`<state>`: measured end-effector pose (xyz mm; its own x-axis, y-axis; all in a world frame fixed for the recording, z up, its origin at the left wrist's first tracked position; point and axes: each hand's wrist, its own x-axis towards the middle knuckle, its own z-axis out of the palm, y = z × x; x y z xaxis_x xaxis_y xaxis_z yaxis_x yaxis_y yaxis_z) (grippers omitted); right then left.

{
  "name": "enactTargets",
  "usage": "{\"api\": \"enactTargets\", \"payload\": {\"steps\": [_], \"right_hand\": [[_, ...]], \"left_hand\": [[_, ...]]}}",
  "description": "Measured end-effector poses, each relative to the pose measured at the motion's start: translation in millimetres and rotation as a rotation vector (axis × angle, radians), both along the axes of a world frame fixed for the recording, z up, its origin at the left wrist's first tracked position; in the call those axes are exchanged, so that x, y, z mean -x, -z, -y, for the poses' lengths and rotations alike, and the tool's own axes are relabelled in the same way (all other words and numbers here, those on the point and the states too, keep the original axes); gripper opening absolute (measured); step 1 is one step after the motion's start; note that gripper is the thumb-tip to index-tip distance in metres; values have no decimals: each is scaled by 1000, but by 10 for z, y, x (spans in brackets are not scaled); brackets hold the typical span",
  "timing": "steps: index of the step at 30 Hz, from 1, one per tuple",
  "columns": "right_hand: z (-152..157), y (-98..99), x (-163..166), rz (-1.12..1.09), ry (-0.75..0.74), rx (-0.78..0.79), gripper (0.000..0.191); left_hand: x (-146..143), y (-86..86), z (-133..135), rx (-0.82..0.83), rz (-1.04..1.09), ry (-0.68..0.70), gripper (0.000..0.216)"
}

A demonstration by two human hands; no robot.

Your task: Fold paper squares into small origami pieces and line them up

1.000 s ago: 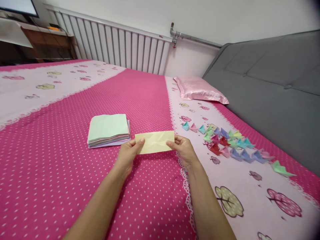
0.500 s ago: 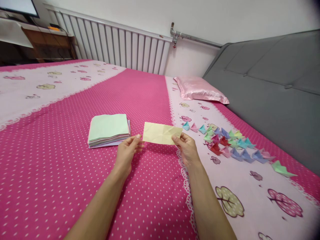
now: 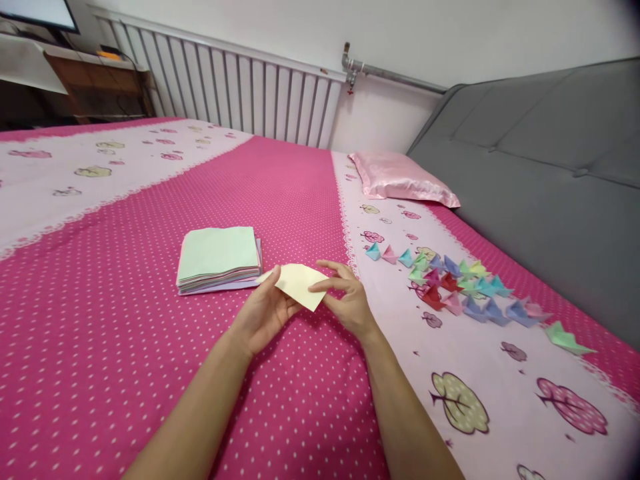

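Observation:
A pale yellow sheet of folded paper (image 3: 301, 283) is held between my hands above the pink dotted bedspread (image 3: 300, 387). My left hand (image 3: 265, 310) grips its left part, thumb on top and fingers underneath. At its right side my right hand (image 3: 347, 297) pinches the edge, with thumb and fingers bent around it. The paper bows and slants, its lower corner pointing toward me. Just behind my left hand lies a stack of coloured paper (image 3: 217, 257), a light green sheet on top.
Several small folded paper boats (image 3: 453, 283) in many colours stand in rows on the right of the bed. Behind them rests a pink satin pillow (image 3: 403, 179) against the grey headboard (image 3: 540, 133). A white radiator (image 3: 235, 83) runs along the wall.
The yellow paper, a flat level rectangle before, is now bent and tilted, and has moved left. My right hand has come in closer to my left, which now grips the paper's left part.

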<state>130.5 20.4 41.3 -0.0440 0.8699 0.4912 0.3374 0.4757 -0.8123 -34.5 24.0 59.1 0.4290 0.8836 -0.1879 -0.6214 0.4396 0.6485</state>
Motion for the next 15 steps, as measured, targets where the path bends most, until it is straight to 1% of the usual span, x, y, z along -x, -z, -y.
{"api": "enactTargets", "payload": {"steps": [2,5,8,15], "right_hand": [[6,6,-1,17,-3,4,29],[10,13,-9,15,-28,26,32],[9,17,-13,9,-53,49,30],[-11,45,-15,-22,-97,79,26]], "left_hand": [[-7,11,-19,15,-16,-77,30],[-26,20,-29,14,-47,-142,31],[-41,18,-19,-12,-48,-151,34],[-47,46,-5,-50,-34,-123,39]]}}
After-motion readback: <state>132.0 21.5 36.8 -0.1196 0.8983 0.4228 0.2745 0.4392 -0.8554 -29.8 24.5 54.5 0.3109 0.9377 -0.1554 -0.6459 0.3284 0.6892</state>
